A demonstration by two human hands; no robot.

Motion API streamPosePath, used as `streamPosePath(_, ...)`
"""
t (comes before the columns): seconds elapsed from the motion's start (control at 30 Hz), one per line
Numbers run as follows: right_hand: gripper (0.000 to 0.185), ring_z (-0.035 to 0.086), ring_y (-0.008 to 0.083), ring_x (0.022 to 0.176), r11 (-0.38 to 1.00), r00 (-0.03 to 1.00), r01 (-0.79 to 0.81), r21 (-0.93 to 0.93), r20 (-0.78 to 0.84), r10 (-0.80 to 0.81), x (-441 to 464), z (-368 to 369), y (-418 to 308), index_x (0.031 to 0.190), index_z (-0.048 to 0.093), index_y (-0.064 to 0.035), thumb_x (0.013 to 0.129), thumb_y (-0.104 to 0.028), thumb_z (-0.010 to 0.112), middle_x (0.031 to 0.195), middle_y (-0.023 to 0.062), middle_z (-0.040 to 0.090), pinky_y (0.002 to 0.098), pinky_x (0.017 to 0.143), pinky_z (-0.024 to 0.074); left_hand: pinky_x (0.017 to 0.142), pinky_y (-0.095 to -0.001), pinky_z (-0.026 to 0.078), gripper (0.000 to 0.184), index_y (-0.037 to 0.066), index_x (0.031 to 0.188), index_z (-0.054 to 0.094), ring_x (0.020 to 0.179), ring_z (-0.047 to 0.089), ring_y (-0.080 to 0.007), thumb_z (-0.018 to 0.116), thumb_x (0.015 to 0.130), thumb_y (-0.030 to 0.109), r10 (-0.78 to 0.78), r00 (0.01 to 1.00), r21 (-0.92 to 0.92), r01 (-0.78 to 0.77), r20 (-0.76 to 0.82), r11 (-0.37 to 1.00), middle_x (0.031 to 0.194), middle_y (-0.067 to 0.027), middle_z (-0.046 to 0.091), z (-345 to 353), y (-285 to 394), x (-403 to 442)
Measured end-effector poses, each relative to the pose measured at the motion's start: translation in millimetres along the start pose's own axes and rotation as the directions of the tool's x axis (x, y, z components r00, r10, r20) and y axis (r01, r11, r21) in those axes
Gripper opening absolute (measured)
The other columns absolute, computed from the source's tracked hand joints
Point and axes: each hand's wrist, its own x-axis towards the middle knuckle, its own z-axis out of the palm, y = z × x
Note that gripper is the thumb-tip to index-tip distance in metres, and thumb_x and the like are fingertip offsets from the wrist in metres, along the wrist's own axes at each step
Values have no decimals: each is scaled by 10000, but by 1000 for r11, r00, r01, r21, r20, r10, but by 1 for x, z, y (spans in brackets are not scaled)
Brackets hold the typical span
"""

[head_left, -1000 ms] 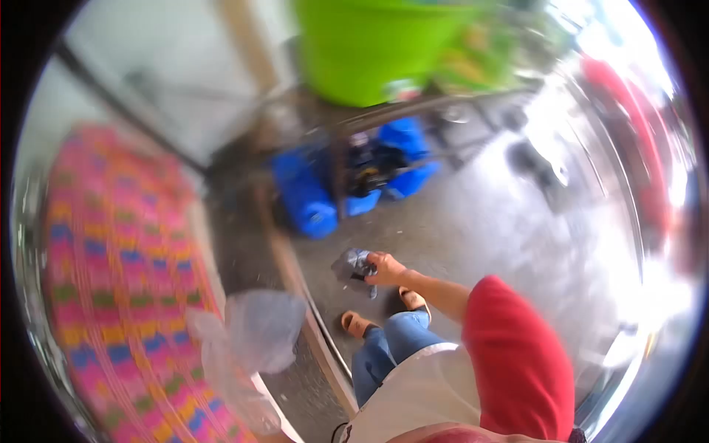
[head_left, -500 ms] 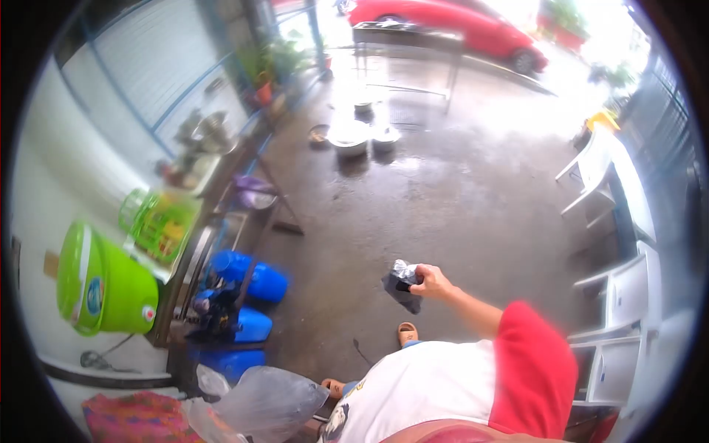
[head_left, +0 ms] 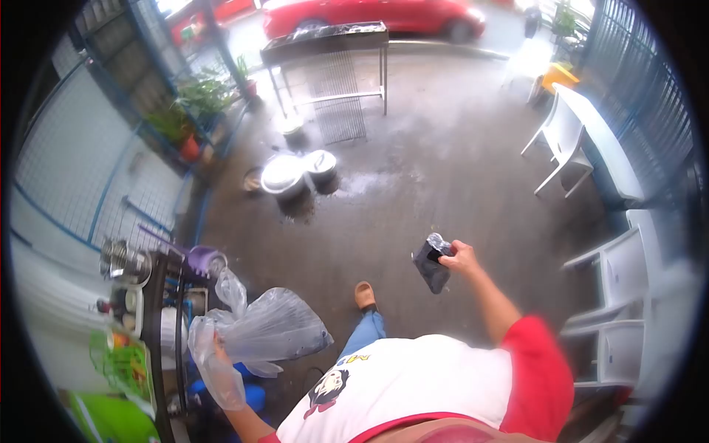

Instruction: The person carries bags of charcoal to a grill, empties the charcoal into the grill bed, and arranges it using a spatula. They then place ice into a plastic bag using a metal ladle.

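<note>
Cloth of our white shirt (head_left: 428, 369) with red sleeves fills the bottom of the view. At our left, clear plastic bag (head_left: 281, 325) spreads out past our left hand (head_left: 221, 354); its film covers the fingers and wrist, and we cannot tell through it whether they grip or merely sit inside. Beneath us, one jeans leg (head_left: 362, 332) reaches forward to a tan sandal (head_left: 364, 295) on the floor. Out to our right, our right hand (head_left: 459, 256) pinches a dark pouch (head_left: 432, 273) by its silvery upper edge, and the pouch hangs tilted above the bare floor, well apart from the plastic.

Beside the left hand we see a dark-framed worktop (head_left: 157, 317) with a green basket (head_left: 122, 369) and, at its far end, stacked metalware (head_left: 125, 262); blue containers (head_left: 251, 395) show below. White chairs (head_left: 620, 280) line our right. Farther off, two shiny round vessels (head_left: 284, 173) stand close together on wet floor. Beyond them are a grating (head_left: 340, 103) leaning against a dark long-legged stand (head_left: 325, 44), potted plants (head_left: 199, 96) to its left, and finally a red car (head_left: 369, 18).
</note>
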Motion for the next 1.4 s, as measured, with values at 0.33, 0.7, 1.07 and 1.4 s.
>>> streamPosePath(0.33, 391, 596, 210, 672, 951, 937, -308, 7, -173, 305, 242, -61, -8, 730, 591, -3, 537, -314, 732, 702, 119, 629, 341, 641, 494, 925, -317, 414, 311, 7, 1210, 544, 1063, 517, -202, 540, 959, 190, 145, 970, -239, -96, 194, 966, 1187, -96, 528, 258, 142, 260)
streamPosePath(0.7, 374, 580, 212, 641, 955, 947, -276, -106, -197, 252, 631, -71, -71, 681, 551, -8, 530, -303, 725, 667, 124, 610, 353, 617, 484, 836, -308, 476, 266, 10, 1149, 589, 955, 587, -212, 577, 942, 176, 256, 966, 42, -257, 30, 965, 1073, -122, 610, 520, 172, 521)
streamPosePath(1.07, 454, 617, 218, 713, 968, 955, 235, -88, -165, -247, 1123, -82, -290, 788, 640, 14, 580, -378, 736, 740, 138, 649, 346, 654, 493, 802, -289, 475, 251, -13, 1144, 583, 917, 564, -160, 561, 947, 141, 245, 969, -66, -244, 18, 968, 1068, -104, 587, 727, 224, 732)
streamPosePath(1.4, 485, 652, 261, 818, 934, 929, 306, -185, -158, -336, 1467, -76, -486, 769, 671, -21, 572, -460, 732, 819, 172, 676, 368, 744, 505, 833, -305, 459, 285, -14, 1192, 562, 961, 553, -189, 514, 963, 150, -68, 997, -132, 72, 33, 989, 1132, -116, 551, 859, 248, 873)
